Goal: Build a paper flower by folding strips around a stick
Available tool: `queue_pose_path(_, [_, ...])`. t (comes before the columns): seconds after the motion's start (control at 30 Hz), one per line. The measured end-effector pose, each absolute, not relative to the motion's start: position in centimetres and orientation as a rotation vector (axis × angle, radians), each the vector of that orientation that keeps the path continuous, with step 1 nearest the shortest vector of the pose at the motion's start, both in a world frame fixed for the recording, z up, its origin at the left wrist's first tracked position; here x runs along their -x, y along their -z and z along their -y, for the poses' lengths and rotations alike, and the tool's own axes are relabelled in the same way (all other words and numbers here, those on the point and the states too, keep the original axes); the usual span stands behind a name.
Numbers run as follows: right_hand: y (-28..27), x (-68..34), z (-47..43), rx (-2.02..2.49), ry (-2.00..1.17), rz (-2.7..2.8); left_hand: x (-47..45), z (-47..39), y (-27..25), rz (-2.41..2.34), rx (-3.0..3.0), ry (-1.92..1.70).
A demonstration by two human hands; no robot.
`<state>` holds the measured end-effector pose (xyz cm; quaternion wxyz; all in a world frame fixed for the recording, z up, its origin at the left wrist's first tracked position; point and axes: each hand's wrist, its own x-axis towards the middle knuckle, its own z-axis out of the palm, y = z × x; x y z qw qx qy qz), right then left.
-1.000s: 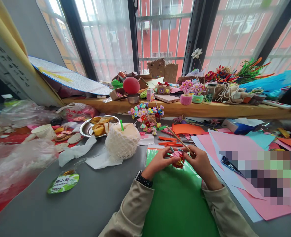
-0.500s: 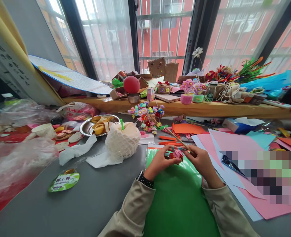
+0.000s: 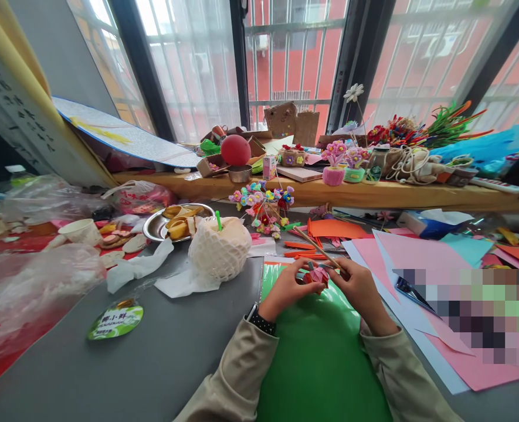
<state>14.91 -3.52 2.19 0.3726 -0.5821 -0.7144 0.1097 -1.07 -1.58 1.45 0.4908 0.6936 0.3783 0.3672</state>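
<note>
A small pink and red folded paper flower (image 3: 318, 275) is pinched in my left hand (image 3: 286, 288), thumb in front and fingers behind. My right hand (image 3: 356, 287) grips a thin wooden stick (image 3: 314, 245) whose far end points up and to the left. The right fingertips also come up close to the flower's right side; whether they touch it is hard to see. Both hands are above a shiny green folder (image 3: 321, 357) lying on the grey table (image 3: 162, 363).
Left of the folder stands a coconut in white netting (image 3: 219, 249) with a green straw, near a metal bowl (image 3: 153, 227) of peels. Coloured paper sheets (image 3: 417, 252) spread out at right. Behind are orange paper strips (image 3: 301, 254) and a bunch of colourful flowers (image 3: 263, 205).
The flower and both hands have shifted very slightly, with small finger movements around the flower. The whole view has moved a few pixels; everything else stays put.
</note>
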Motion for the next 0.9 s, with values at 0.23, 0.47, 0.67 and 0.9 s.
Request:
queue_pose_path(0.23, [-1.84, -14.58, 3.6, 1.382, -0.142, 1.905, 1.08, 1.65, -1.6, -0.905, -1.66, -0.87])
queue_pose_path(0.47, [-2.62, -14.56, 3.98, 1.191, -0.418, 1.877, 1.08, 1.43, -1.61, -0.937, -1.596, -0.984])
queue_pose_path(0.67, [-2.68, -15.03, 3.82, 1.082, -0.585, 1.824, 1.19, 1.29, -1.6, -0.883, -1.6, -1.008])
queue_pose_path(0.9, [-2.68, -15.29, 3.9, 1.168, -0.654, 1.747, 1.17, 1.6, -1.81, -0.855, -1.571, -1.006])
